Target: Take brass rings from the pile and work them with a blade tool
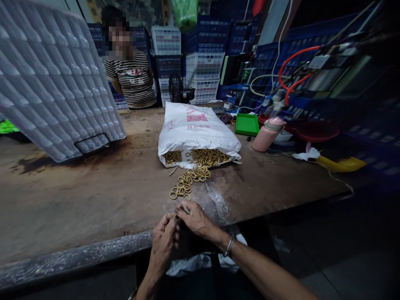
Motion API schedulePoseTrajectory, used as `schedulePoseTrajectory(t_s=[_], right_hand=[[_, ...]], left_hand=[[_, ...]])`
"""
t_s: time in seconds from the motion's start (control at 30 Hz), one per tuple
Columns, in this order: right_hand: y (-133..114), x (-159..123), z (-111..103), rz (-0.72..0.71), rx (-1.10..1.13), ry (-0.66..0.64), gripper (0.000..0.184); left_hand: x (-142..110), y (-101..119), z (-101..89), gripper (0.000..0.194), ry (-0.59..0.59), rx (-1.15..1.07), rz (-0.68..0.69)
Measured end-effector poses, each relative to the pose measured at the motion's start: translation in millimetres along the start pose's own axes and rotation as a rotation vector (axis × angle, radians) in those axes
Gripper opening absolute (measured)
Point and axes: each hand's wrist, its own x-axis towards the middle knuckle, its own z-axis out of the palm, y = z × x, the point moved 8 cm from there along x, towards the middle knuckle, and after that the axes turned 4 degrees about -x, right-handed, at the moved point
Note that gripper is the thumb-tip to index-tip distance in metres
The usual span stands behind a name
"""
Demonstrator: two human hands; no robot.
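Observation:
My left hand point(163, 236) is closed at the table's front edge, fingers and thumb pinched together. What it holds, if anything, is hidden. Right beside it, my right hand point(196, 220) grips a thin grey metal piece point(185, 208), too small to identify; the fingertips of both hands meet. Just beyond them lies a loose pile of brass-coloured rings point(186, 180). These spill from the open mouth of a white woven sack point(196, 127) with red print, which lies on its side with more rings inside.
On the wooden table point(93, 200), a clear moulded plastic tray point(59, 83) stands tilted at left. A green tray point(246, 124), a pink bottle point(268, 135) and a machine with orange hoses point(325, 62) are at right. Behind the table are a person point(134, 83) and stacked crates point(204, 66).

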Motion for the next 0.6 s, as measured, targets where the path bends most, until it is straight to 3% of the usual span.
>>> schedulePoseTrajectory(t_s=[0.3,0.47,0.6], right_hand=[[5.4,1.6,0.7,0.028,0.009,-0.008,0.022],[-0.7,-6.3,-0.4,-0.067,-0.381,-0.051,0.012],[-6.0,-16.1,6.7,-0.167,-0.572,-0.137,0.023]], left_hand=[[-3.5,0.6,6.6,0.03,-0.062,-0.096,-0.018],[-4.2,3.3,7.8,0.033,-0.05,-0.111,0.02],[-3.5,6.4,8.9,0.037,-0.036,-0.104,0.036]])
